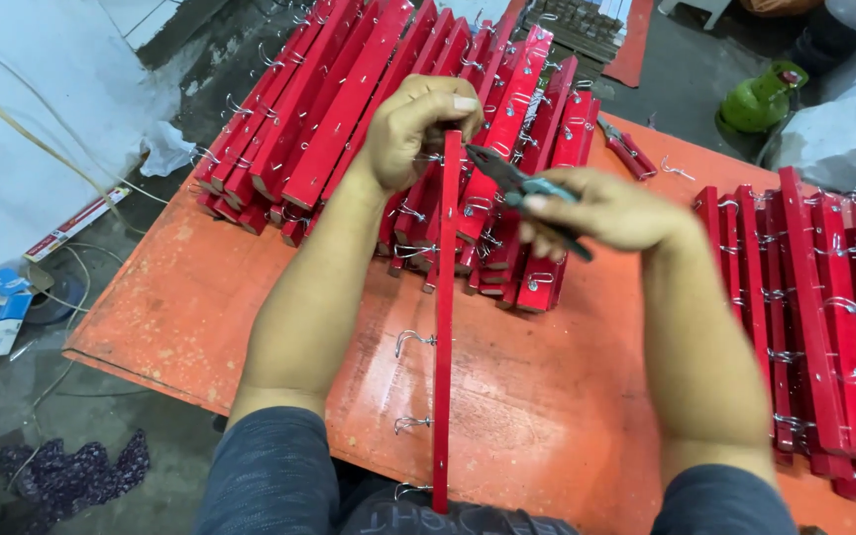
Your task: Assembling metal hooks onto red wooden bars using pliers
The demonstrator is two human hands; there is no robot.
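My left hand [418, 127] grips the top end of a long red wooden strip [444, 327] that stands upright over the orange board [200, 307], its lower end near my lap. Several small metal hooks [411, 340] stick out of the strip's left side. My right hand [611, 210] holds a pair of pliers [507, 178] with teal handles. The dark jaws point left toward the strip's upper part, close to my left hand.
A pile of red hooked strips [349, 109] lies at the back of the board, another row [824, 317] at the right. One loose strip [631, 151] lies behind my right hand. A green gas cylinder [760, 97] stands on the floor; scraps and a cord lie at left.
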